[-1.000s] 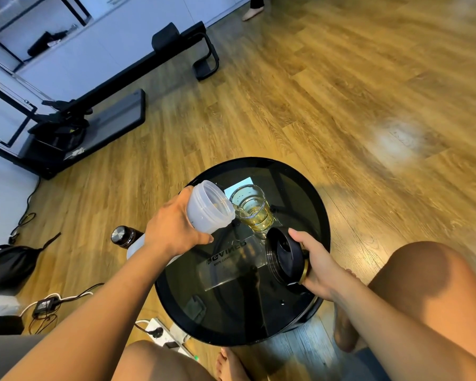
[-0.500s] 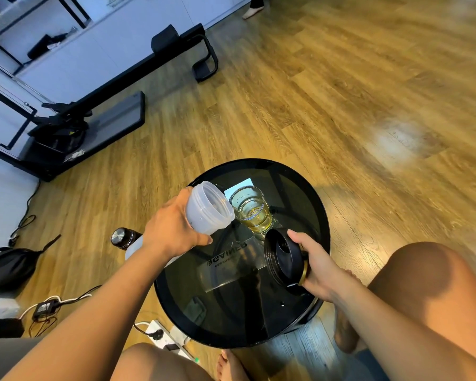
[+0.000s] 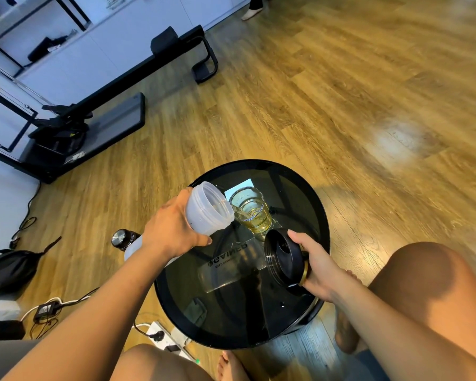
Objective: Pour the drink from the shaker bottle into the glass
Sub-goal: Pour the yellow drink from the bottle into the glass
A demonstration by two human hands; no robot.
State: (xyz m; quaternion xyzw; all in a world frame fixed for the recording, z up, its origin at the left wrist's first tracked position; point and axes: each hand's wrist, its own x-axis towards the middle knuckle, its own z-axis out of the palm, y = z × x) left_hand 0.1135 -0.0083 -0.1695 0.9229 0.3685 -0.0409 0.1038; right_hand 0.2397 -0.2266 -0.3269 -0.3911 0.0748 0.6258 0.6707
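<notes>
I am tilting the translucent shaker bottle [image 3: 206, 211] with my left hand [image 3: 171, 232], fingers wrapped fully around its body just below the open mouth, so the lip is hanging over the near rim of the glass [image 3: 250, 213]. A thin stream is running from that lip into the glass, which is standing upright toward the far side of the round black glass-topped table [image 3: 231, 312] and is holding yellowish drink in its lower part. I am gripping the bottle high on its body, I think, so that I can steer the lip closely and keep the stream inside the rim. My right hand [image 3: 318, 266] is closed around the bottle's black lid [image 3: 283, 261] with its gold band, holding it on edge just above the table and near the glass, clear of the stream and ready to go back on. The bottle looks nearly emptied through its cloudy wall, though I cannot tell exactly how much is left, so I judge the pour to be in its late part. The risk I am watching is a dribble down the outside of the bottle onto the table. A steel-capped flask [image 3: 121, 239] is standing on the wooden floor [image 3: 313, 105] to the left of the table, well out of the way.
</notes>
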